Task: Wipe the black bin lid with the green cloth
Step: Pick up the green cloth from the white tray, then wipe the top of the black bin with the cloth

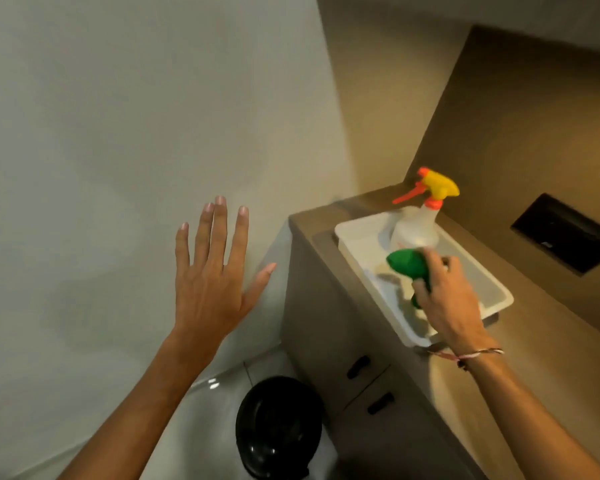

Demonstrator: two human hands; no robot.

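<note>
Bin lid: black bin lid (279, 427) is round and shiny. It sits on the bin low on the floor, near the bottom of my view.
Green cloth: the green cloth (407, 266) is bunched up in my right hand. A bit pokes out past my fingers and a bit shows under my thumb.
Right hand: my right hand (445, 299) is curled tight around the cloth. It is over the white tray (496, 289). A thin string band (465, 355) goes around this wrist.
Left hand: my left hand (213, 271) is wide open, fingers spread and pointing up. It holds nothing. It is up in front of the pale wall (118, 133). I cannot tell if it touches the wall.
Lid and hands: the lid is well below both my hands. It is under the space between my two arms. The cloth is far from the lid.
Tray: it sits on top of the brown cabinet (326, 323).
Spray bottle: the spray bottle (418, 223) stands up in the tray, just behind the cloth. Its top is yellow and orange.
Cabinet: it stands just beside the bin, and has two dark handles (358, 366).
</note>
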